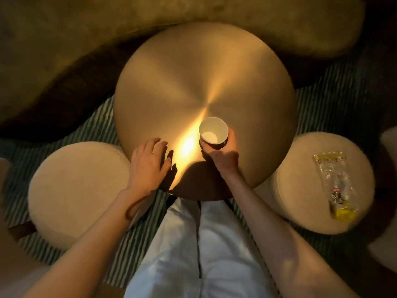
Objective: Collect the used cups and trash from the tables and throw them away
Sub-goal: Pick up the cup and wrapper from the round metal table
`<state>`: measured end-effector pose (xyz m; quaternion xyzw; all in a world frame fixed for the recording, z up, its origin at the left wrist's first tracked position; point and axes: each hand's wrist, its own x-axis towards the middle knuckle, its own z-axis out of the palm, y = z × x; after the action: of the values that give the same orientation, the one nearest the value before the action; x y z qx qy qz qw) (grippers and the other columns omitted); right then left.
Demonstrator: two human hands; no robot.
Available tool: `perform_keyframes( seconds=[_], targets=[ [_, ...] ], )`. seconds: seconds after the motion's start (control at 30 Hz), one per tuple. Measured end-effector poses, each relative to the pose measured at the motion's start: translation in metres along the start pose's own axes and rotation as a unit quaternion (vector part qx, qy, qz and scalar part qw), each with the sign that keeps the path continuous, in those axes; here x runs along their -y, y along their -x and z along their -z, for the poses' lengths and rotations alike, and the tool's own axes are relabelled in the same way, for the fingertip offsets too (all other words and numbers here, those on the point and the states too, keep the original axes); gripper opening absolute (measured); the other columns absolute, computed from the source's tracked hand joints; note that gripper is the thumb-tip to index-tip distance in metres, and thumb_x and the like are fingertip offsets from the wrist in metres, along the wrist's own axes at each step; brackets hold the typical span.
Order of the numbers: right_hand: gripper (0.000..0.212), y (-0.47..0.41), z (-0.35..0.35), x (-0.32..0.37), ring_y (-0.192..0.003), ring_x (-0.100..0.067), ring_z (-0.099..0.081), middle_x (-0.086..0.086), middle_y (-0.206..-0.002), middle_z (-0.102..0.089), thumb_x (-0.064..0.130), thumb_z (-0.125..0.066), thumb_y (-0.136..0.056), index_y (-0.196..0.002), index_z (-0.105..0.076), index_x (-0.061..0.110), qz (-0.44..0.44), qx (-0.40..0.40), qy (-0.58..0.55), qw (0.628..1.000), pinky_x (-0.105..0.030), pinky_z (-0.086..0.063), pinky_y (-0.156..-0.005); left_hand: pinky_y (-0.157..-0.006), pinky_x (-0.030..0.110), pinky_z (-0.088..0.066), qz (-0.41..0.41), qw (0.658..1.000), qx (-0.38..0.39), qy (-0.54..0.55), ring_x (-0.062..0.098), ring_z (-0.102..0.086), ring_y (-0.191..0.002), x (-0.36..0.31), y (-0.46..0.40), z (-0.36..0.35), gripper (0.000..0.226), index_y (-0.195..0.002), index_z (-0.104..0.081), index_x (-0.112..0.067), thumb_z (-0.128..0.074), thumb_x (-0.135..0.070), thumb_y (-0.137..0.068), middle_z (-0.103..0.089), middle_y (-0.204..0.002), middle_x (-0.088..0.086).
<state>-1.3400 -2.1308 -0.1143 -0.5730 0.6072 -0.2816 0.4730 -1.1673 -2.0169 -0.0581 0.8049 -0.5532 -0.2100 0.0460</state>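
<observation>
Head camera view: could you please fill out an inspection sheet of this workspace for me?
Surface: round gold table, brushed finish, bright glare near its front edge.
Job's things: paper cup upright on the table, looks empty; clear plastic wrapper with yellow ends lying on the right stool.
Clutter: nothing seen beyond the wrapper.
Grippers: right hand grips the cup, fingers curled round its side; left hand flat over the table edge, fingers straight.
Cables: nothing seen.
Surroundings: left stool, striped rug, large cushioned seat behind the table.
</observation>
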Motion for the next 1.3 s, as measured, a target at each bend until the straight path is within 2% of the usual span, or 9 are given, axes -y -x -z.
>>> perform_keyframes(
  seconds=[0.1,0.3,0.5,0.67,0.73,0.93,1.07,1.17,1.3],
  targets=[
    [0.066,0.012,0.031,0.006,-0.107,-0.017,-0.056,-0.003,-0.118,-0.059,0.02,-0.085,-0.066,-0.123,-0.05,0.017,0.012,-0.032,-0.032,0.999,-0.033,-0.053,-0.089,-0.107,0.043,-0.032,-0.052,0.999,0.0,-0.001,0.028,-0.042,-0.128,-0.023,-0.012,0.004,0.046,-0.132,-0.049,-0.013,-0.056,-0.031,-0.09,-0.049,-0.137,0.01],
    [0.065,0.058,0.115,-0.012,-0.102,0.0,-0.054,0.006,-0.115,-0.058,0.027,-0.084,-0.066,-0.12,-0.048,0.027,0.003,-0.119,-0.043,0.992,-0.005,-0.043,-0.083,-0.11,0.044,-0.031,-0.191,0.981,0.034,-0.014,0.027,-0.038,-0.133,-0.108,-0.028,-0.002,0.046,-0.136,-0.045,-0.017,-0.051,-0.034,-0.094,-0.044,-0.142,0.007],
    [0.069,0.125,0.196,-0.05,-0.105,-0.011,-0.054,-0.002,-0.111,-0.058,0.013,-0.087,-0.059,-0.12,-0.054,0.008,-0.01,-0.27,0.018,0.963,-0.01,-0.042,-0.09,-0.104,0.04,-0.035,-0.344,0.935,0.076,-0.042,0.028,-0.045,-0.124,-0.209,-0.013,-0.031,0.044,-0.132,-0.05,-0.014,-0.052,-0.031,-0.092,-0.051,-0.135,0.01],
    [0.076,0.18,0.27,-0.093,-0.114,-0.016,-0.053,-0.001,-0.12,-0.056,0.023,-0.086,-0.061,-0.127,-0.049,0.018,-0.086,-0.298,0.008,0.951,-0.027,-0.046,-0.094,-0.103,0.04,-0.035,-0.445,0.885,0.124,-0.064,0.03,-0.045,-0.122,-0.295,0.017,-0.073,0.052,-0.138,-0.043,-0.012,-0.054,-0.031,-0.091,-0.048,-0.137,0.01],
    [0.075,0.198,0.29,-0.111,-0.114,-0.012,-0.053,0.006,-0.119,-0.054,0.032,-0.082,-0.06,-0.126,-0.047,0.027,-0.106,-0.321,-0.005,0.941,-0.023,-0.044,-0.093,-0.105,0.038,-0.033,-0.473,0.867,0.135,-0.081,0.028,-0.042,-0.126,-0.324,0.028,-0.094,0.054,-0.14,-0.04,-0.013,-0.054,-0.032,-0.091,-0.046,-0.139,0.008],
    [0.073,0.211,0.346,-0.175,-0.111,-0.001,-0.053,0.016,-0.115,-0.053,0.047,-0.076,-0.059,-0.124,-0.047,0.032,-0.144,-0.35,-0.024,0.925,-0.014,-0.043,-0.09,-0.107,0.041,-0.033,-0.51,0.836,0.155,-0.13,0.028,-0.04,-0.131,-0.4,0.036,-0.168,0.057,-0.141,-0.038,-0.014,-0.054,-0.034,-0.091,-0.042,-0.144,0.009],
    [0.075,0.202,0.376,-0.216,-0.109,-0.008,-0.055,0.01,-0.113,-0.055,0.048,-0.074,-0.057,-0.122,-0.051,0.019,-0.164,-0.365,-0.021,0.916,-0.022,-0.046,-0.087,-0.104,0.043,-0.035,-0.52,0.821,0.17,-0.164,0.032,-0.04,-0.129,-0.442,0.019,-0.219,0.061,-0.141,-0.037,-0.012,-0.059,-0.033,-0.088,-0.042,-0.142,0.011],
    [0.078,0.196,0.389,-0.237,-0.11,-0.015,-0.058,-0.002,-0.117,-0.06,0.046,-0.077,-0.054,-0.121,-0.052,0.014,-0.195,-0.386,-0.061,0.9,-0.037,-0.052,-0.09,-0.101,0.045,-0.037,-0.533,0.809,0.183,-0.167,0.034,-0.042,-0.127,-0.467,0.003,-0.254,0.07,-0.142,-0.035,-0.011,-0.066,-0.031,-0.082,-0.043,-0.141,0.013],
    [0.073,0.187,0.4,-0.268,-0.109,-0.011,-0.058,-0.001,-0.116,-0.06,0.049,-0.077,-0.059,-0.12,-0.053,0.017,-0.197,-0.398,-0.074,0.893,-0.037,-0.054,-0.088,-0.102,0.045,-0.035,-0.564,0.79,0.177,-0.16,0.033,-0.04,-0.129,-0.495,-0.019,-0.309,0.08,-0.143,-0.035,-0.013,-0.073,-0.033,-0.075,-0.043,-0.142,0.012]
  ],
)
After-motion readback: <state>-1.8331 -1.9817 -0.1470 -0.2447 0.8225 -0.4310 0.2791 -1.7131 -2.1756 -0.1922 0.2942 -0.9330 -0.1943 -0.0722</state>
